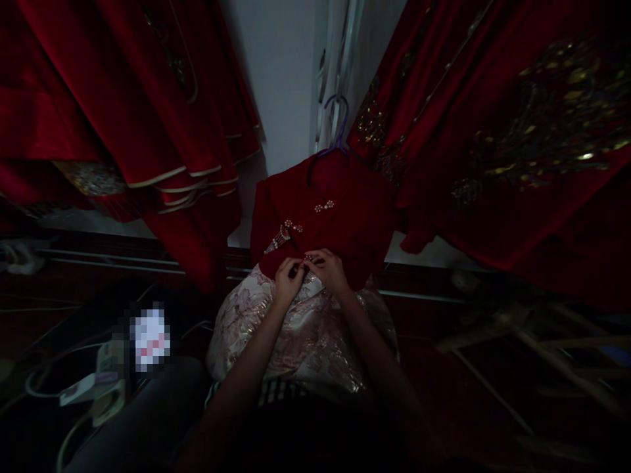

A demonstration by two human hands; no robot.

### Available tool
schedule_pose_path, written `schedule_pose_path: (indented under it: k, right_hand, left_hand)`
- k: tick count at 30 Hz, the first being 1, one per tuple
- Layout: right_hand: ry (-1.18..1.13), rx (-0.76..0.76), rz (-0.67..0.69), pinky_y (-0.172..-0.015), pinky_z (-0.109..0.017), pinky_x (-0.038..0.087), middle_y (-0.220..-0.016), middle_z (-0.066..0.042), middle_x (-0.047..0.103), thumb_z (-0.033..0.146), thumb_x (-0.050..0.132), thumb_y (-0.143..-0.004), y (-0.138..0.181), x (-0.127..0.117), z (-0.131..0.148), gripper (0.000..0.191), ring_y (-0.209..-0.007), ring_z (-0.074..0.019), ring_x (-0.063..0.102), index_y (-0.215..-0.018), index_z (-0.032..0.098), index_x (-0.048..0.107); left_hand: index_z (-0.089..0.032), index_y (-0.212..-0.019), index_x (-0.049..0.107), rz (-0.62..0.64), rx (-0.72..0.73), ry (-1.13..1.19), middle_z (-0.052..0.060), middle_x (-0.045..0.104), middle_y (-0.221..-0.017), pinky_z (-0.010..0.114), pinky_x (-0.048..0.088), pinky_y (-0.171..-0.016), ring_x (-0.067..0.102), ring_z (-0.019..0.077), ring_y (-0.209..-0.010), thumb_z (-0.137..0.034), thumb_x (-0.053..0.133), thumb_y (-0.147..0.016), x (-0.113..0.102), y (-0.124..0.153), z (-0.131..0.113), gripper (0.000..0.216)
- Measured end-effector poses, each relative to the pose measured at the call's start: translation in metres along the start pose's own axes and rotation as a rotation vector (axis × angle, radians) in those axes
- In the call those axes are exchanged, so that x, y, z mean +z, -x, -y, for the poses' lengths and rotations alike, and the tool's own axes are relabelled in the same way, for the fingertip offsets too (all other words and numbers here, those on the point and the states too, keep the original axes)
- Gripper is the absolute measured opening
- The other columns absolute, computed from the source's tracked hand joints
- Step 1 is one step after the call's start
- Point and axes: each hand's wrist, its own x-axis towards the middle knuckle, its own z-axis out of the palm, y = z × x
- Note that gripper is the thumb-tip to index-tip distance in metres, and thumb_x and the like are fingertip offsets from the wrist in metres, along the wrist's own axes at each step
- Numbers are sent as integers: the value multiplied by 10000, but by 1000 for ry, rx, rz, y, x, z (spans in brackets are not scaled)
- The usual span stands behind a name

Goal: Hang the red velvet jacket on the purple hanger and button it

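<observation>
A small red jacket (pixel 350 223) hangs in front of me on a purple hanger (pixel 339 135), with beaded frog buttons (pixel 324 206) and a beaded tassel (pixel 282 234) on its front. At its lower front edge, my left hand (pixel 289 280) pinches the cloth with its fingertips. My right hand (pixel 329 270) is closed beside it, fingertips meeting at the lowest beaded button, which they partly cover. Beneath both wrists spreads a pale floral brocade skirt (pixel 300 335) with metallic threads. The light is dim, so fine detail at the fingertips is hard to make out.
Red garments with pale piping (pixel 162 118) hang on the left, and a red garment with gold sequins (pixel 557 144) hangs on the right. At lower left are a blurred lit screen (pixel 152 338) and a power strip (pixel 108 401) with cables. Wooden slats (pixel 522 335) stand at right.
</observation>
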Motion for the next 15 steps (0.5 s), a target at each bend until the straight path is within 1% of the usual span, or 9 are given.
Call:
schedule_pose_path:
  k: [6,11,15]
  right_hand:
    - [-17,23,-13,-657,-220,588,-953,-54,623,192,626,-753,1,2,-2,252,-737,-105,640,-996,162,682]
    - [30,42,-49,-680,-226,584,-935,-36,605,161,602,-730,3,8,-2,270,-731,-96,626,-992,177,661]
    - [52,22,-64,-681,-229,576,-917,-26,604,149,584,-715,4,10,-6,265,-717,-95,613,-972,180,645]
  left_hand:
    - [-201,-911,630,59,51,-47,43,614,-877,275,438,-769,567,160,-835,-300,522,-877,0,2,1,151]
    - [-214,-932,635,82,59,-70,48,614,-911,293,440,-795,569,173,-861,-297,534,-868,1,2,3,145]
    - [-220,-935,639,109,74,-97,52,617,-950,312,431,-837,574,186,-915,-309,544,-864,3,1,5,148]
